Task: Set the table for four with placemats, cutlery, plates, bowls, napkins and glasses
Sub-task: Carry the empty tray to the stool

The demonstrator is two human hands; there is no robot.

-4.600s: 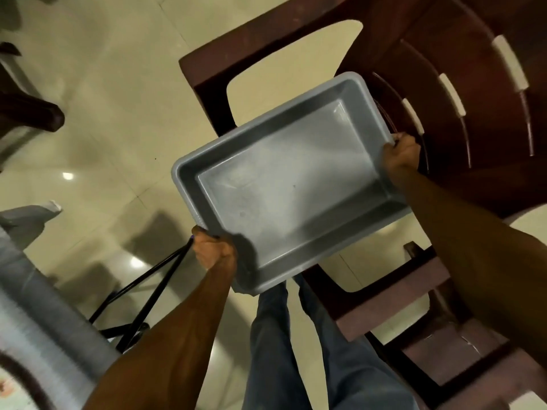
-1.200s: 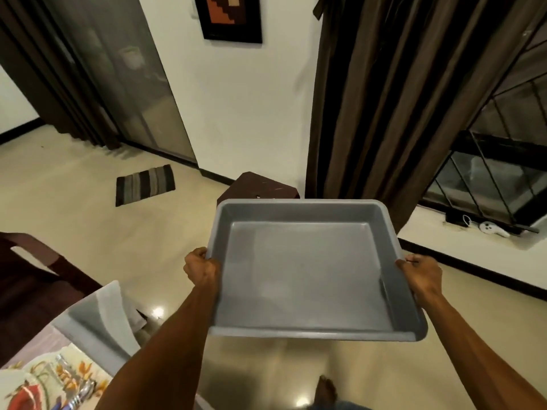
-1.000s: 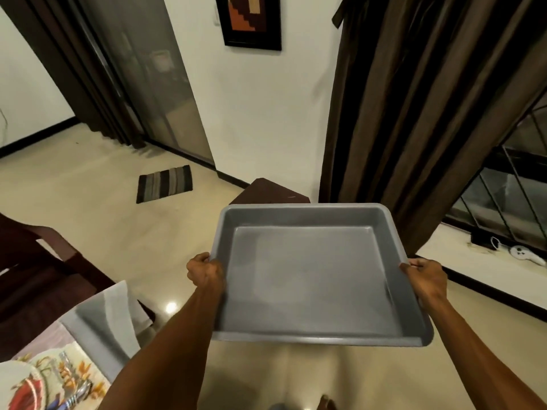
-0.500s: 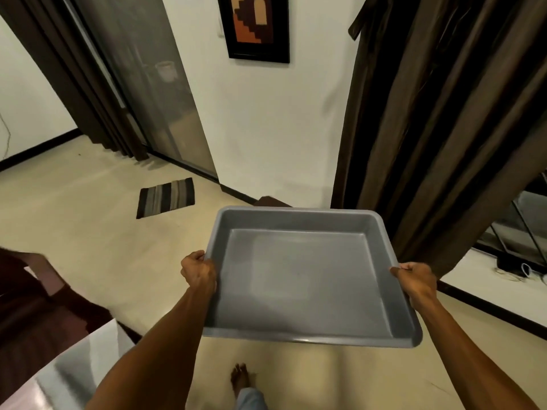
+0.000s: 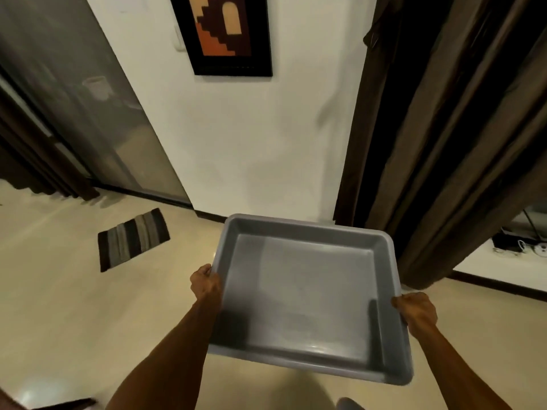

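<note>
Both hands, left hand (image 5: 206,284) and right hand (image 5: 416,311), grip an empty gray tray (image 5: 305,294). No table shows here, so I can't tell how much is set.

Both forearms are extended forward, bare to the elbow. Left hand (image 5: 205,284) is curled around the left rim of the grey rectangular plastic tray (image 5: 307,294); right hand (image 5: 416,310) is curled around its right rim.
</note>
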